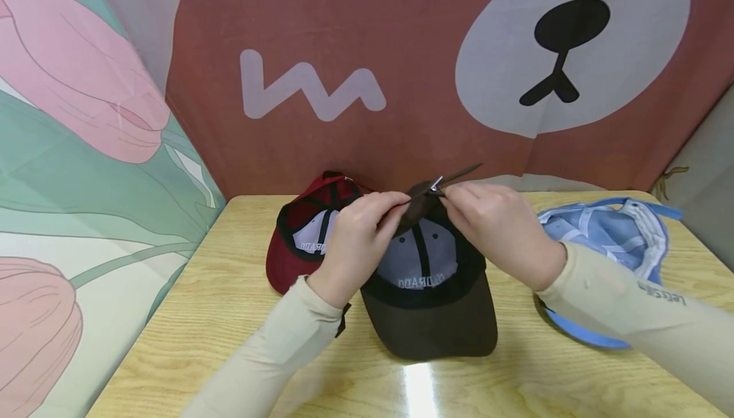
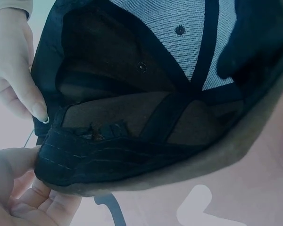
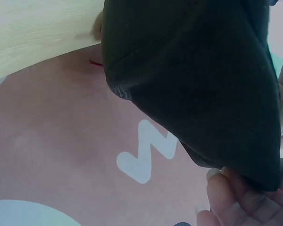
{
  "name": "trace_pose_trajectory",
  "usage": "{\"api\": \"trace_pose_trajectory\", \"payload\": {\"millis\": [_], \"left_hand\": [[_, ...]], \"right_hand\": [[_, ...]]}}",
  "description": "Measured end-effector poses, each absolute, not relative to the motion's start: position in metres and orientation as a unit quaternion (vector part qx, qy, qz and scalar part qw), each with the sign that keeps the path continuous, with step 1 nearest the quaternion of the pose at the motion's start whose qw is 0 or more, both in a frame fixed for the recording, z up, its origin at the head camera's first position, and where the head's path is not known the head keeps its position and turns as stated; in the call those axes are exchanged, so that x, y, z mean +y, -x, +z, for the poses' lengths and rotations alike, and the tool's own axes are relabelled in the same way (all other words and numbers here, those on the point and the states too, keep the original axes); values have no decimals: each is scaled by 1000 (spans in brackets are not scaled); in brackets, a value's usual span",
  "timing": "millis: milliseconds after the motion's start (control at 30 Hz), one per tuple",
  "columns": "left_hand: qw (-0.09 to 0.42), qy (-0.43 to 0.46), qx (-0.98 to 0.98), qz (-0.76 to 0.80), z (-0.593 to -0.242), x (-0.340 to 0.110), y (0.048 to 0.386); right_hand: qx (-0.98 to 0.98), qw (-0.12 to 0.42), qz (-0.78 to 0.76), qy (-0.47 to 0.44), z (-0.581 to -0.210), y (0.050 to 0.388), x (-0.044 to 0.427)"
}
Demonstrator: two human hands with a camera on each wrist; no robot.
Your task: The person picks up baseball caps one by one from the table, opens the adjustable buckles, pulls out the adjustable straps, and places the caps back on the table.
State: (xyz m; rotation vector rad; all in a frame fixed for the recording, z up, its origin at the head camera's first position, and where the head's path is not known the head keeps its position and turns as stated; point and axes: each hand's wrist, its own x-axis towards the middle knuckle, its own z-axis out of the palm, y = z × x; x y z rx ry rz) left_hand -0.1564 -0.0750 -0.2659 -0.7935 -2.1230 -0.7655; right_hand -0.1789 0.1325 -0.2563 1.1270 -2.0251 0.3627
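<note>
A dark brown baseball cap (image 1: 432,332) lies upside down on the table, its brim toward me and its grey inner panel facing up. My left hand (image 1: 361,233) pinches the cap's back edge just left of a small metal buckle (image 1: 436,185). On the other side, my right hand (image 1: 501,223) pinches the closure beside the buckle, with thumb and fingertips together. A loose strap end (image 1: 466,171) sticks out past the buckle to the right. In the left wrist view the dark inner band (image 2: 108,160) shows close up. The cap's outside (image 3: 193,94) fills much of the right wrist view.
A dark red cap (image 1: 280,271) lies upturned at the left, partly behind my left hand. At the right sits a light blue cap (image 1: 590,239), partly covered by my right forearm. The wooden table (image 1: 183,348) meets a printed cloth backdrop (image 1: 413,42) at its far edge.
</note>
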Motion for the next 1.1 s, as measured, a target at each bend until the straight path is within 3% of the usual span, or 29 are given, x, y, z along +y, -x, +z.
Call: {"api": "trace_pose_trajectory", "payload": {"millis": [1100], "left_hand": [[358,320,-821,-308,-269,-77,156]], "right_hand": [[-805,383,159,-424,-255,177,138]]}}
